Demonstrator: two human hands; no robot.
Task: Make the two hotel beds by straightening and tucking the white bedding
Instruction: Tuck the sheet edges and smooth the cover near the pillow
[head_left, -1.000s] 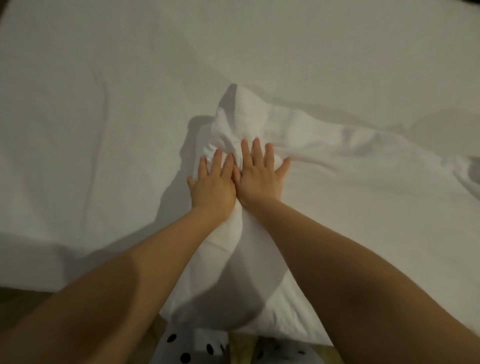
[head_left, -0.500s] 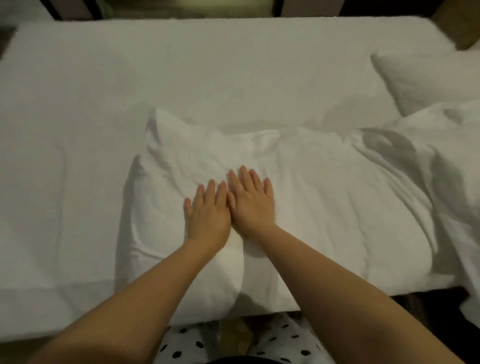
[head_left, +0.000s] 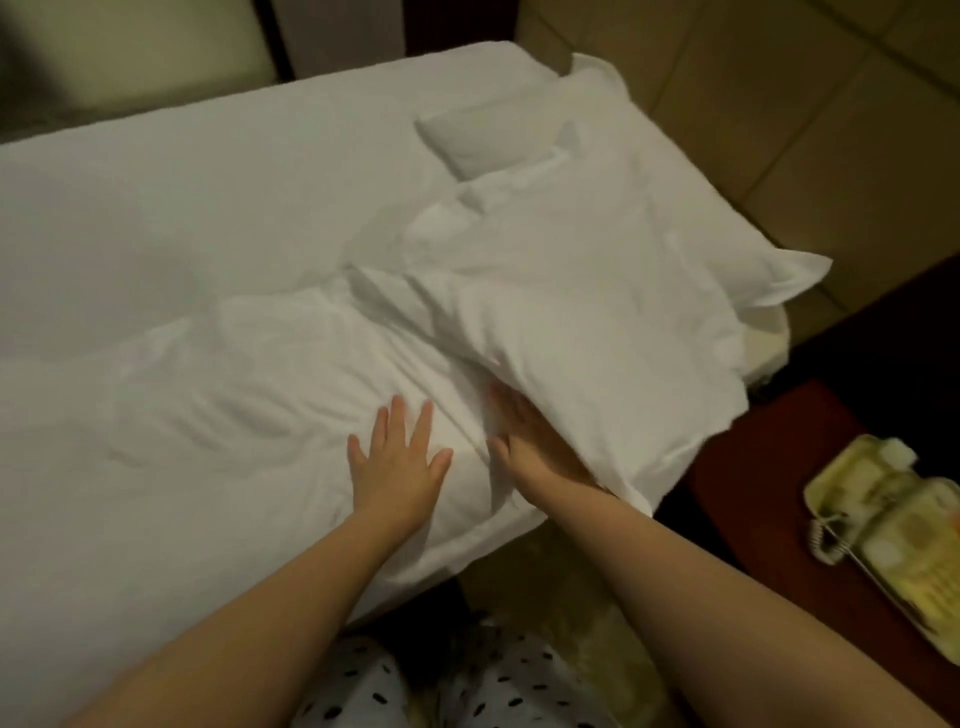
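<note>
Bedding (head_left: 260, 374) lies rumpled at the bed's (head_left: 208, 182) near edge, so the left hand (head_left: 397, 467) presses it flat, grip open, while the right hand (head_left: 530, 452), visible fingers straight, reaches under the pillow (head_left: 571, 312), probably to shift it aside.

Bed (head_left: 156, 182): one, white sheet, smooth across the far and left parts.
On it, near edge: rumpled white duvet (head_left: 260, 374), creased; my left hand (head_left: 397, 467) lies flat on it, fingers spread.
Head end, to my right: large pillow (head_left: 587, 332), tilted, near corner overhanging the bed edge and covering part of my right hand (head_left: 530, 447).
Behind it: second pillow (head_left: 649, 171) and a small cushion (head_left: 467, 140).
Beside the bed: dark nightstand (head_left: 769, 467) bearing a telephone (head_left: 893, 519).
</note>
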